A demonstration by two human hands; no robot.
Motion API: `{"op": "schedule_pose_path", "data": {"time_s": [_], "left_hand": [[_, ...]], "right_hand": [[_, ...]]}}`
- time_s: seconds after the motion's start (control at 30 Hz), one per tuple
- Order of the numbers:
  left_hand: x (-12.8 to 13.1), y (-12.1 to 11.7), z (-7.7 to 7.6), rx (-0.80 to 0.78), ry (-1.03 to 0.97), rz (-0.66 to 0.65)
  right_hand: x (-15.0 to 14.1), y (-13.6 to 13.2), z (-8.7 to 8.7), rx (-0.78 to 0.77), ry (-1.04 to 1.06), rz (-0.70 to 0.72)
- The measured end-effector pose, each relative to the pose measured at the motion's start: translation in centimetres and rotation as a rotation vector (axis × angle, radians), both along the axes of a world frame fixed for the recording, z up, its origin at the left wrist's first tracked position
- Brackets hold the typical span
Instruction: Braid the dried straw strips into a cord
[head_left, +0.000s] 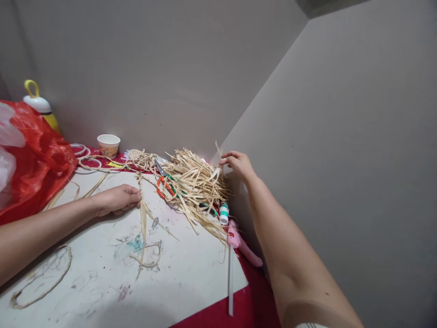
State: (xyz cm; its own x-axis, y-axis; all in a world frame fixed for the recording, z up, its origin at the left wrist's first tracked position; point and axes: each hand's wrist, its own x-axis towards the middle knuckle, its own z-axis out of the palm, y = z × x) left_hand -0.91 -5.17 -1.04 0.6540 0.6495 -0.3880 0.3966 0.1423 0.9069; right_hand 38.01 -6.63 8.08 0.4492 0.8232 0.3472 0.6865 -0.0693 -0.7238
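My left hand point(119, 199) is closed on a braided straw cord point(140, 184). Loose flat ends of the cord hang below the fingers onto the white board. Over the right edge of a heap of dry straw strips point(196, 175), my right hand point(238, 164) pinches a pale strip point(218, 149), whose tip sticks up past the fingers. Orange-handled scissors point(165, 182) lie against the left side of the heap, partly covered by strips.
A pink glue gun point(243, 246) with a clear glue stick lies at the board's point(191, 282) right edge, below a small white-and-green bottle point(223, 213). A paper cup point(109, 146) stands at the back. A red plastic bag point(41, 155) and a yellow bottle point(51, 120) are left; grey walls rise behind and right.
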Motion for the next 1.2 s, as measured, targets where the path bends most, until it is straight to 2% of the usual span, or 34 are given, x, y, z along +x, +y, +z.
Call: {"op": "schedule_pose_path", "data": {"time_s": [0.1,0.2,0.43,0.63,0.8,0.97,1.2], "left_hand": [[0.0,-0.1,0.1,-0.002,0.012,0.003],[0.1,-0.1,0.2,-0.006,0.018,0.006],[0.0,0.0,0.2,-0.017,0.011,0.004],[0.0,0.0,0.3,0.007,0.019,0.003],[0.1,0.0,0.2,0.012,0.026,-0.001],[0.1,-0.1,0.3,-0.004,0.019,0.015],[0.0,-0.1,0.3,0.019,0.017,-0.003]], "right_hand": [[0.6,0.2,-0.3,0.081,-0.058,-0.132],[0.7,0.6,-0.6,0.089,-0.047,-0.221],[1.2,2.3,-2.6,-0.127,-0.063,-0.312],[1.2,3.3,-4.1,-0.177,-0.046,-0.337],[1.0,2.1,-3.3,-0.112,0.036,-0.29],[1.0,0.7,-2.7,-0.054,0.022,-0.257],[0.5,0.8,-1.9,0.124,-0.031,-0.327]]}}
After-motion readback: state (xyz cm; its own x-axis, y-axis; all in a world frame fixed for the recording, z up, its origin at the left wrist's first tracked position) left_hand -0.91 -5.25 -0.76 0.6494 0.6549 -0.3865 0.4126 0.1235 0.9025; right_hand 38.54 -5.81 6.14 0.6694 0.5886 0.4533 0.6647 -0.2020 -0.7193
